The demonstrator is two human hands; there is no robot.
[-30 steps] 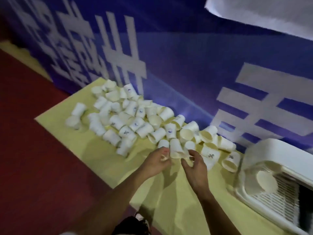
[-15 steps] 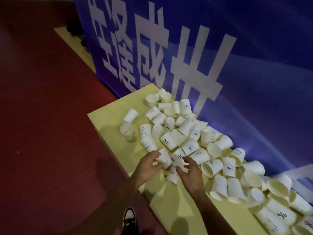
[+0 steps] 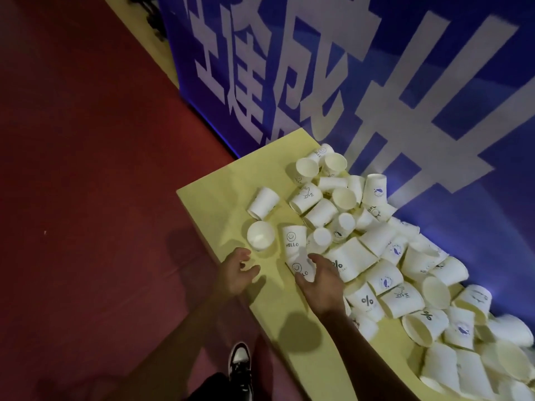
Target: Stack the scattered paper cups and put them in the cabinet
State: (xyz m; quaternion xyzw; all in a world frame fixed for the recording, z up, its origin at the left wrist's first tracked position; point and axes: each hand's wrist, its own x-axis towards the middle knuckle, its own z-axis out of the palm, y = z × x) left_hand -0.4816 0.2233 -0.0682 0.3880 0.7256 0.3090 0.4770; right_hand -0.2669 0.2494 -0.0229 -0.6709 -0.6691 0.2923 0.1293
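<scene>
Several white paper cups [image 3: 385, 256] lie scattered in a heap along the yellow table [image 3: 231, 183], most on their sides. My right hand [image 3: 322, 285] grips a lying cup printed with a smiley and HELLO [image 3: 301, 269] at the heap's near left end. A second HELLO cup [image 3: 294, 241] stands mouth down just behind it. An open cup [image 3: 260, 235] and a lying cup [image 3: 263, 202] sit apart at the left. My left hand [image 3: 236, 273] hovers over the table's front edge with loosely spread fingers and holds nothing. No cabinet is in view.
A blue banner with large white characters [image 3: 289, 96] stands right behind the table. Red floor [image 3: 86, 198] lies to the left and in front. My black-and-white shoe [image 3: 239, 363] is by the table's front edge.
The view has swung left, taking the white container at the right out of sight. My left hand has let go of a cup and drawn back left. My right hand now grips a HELLO cup.
</scene>
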